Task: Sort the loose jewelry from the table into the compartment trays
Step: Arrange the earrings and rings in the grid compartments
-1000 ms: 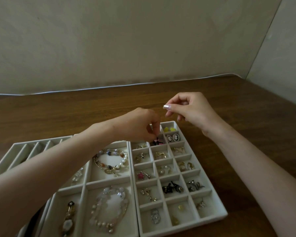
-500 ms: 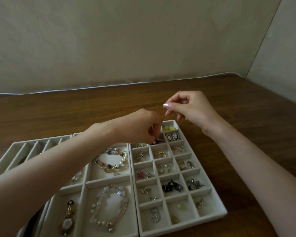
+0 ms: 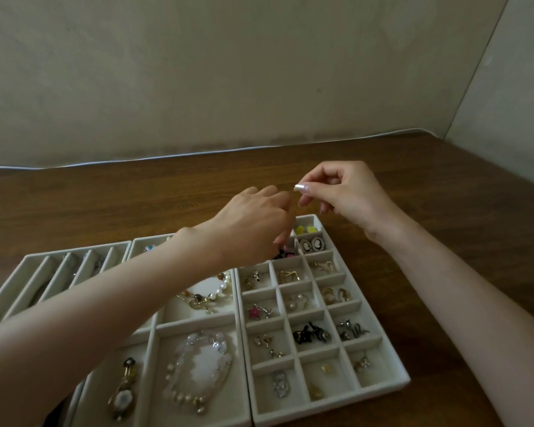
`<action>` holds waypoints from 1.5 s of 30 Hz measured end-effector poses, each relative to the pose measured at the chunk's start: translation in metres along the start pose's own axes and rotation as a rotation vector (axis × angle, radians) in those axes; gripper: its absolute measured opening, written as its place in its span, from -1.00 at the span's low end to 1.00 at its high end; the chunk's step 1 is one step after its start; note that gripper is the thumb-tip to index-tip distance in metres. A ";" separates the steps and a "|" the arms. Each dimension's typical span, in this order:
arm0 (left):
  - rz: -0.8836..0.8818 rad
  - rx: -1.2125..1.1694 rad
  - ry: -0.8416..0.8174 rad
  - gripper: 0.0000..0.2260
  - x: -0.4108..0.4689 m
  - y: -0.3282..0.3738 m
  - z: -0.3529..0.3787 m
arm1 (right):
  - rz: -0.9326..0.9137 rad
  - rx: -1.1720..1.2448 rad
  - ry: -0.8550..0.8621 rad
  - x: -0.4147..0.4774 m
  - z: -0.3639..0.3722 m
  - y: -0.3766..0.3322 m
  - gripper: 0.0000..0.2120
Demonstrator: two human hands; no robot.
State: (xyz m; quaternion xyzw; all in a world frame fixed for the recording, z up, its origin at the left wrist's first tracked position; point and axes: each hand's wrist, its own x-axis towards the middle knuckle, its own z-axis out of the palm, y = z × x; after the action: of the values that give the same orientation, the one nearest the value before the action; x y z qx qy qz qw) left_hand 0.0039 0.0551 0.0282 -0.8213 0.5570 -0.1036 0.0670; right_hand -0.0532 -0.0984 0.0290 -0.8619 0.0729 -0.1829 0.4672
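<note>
My left hand (image 3: 253,223) hovers over the back of the white small-compartment tray (image 3: 330,408), fingers curled under; its palm side is hidden. Its knuckles nearly meet my right hand (image 3: 346,192), which is raised above the table behind the tray, thumb and forefinger pinched together on something too small to make out. Below the left fingers a dark and pink piece (image 3: 285,252) lies in a back compartment, next to cameo earrings (image 3: 311,245) and yellow pieces (image 3: 305,229). Most compartments hold small earrings and charms.
A middle tray (image 3: 198,317) holds beaded and pearl bracelets in large sections, partly under my left forearm. A tray with long narrow slots (image 3: 28,263) lies at the far left. The trays sit on a brown wooden table (image 3: 444,211) against a pale wall.
My left hand has lifted out of the back compartment and moved up and back toward my right hand. The right hand stayed raised with the same pinch.
</note>
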 end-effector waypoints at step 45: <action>-0.167 -0.496 -0.031 -0.77 -0.055 -0.039 0.015 | -0.281 -0.629 -0.448 -0.022 0.039 -0.012 -0.74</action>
State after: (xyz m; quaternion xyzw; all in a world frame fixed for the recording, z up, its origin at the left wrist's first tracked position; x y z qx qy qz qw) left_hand 0.0228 0.1208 0.0176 -0.8572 0.4946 0.0436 -0.1367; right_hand -0.0585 -0.0544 0.0143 -0.9828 -0.0965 -0.0215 0.1557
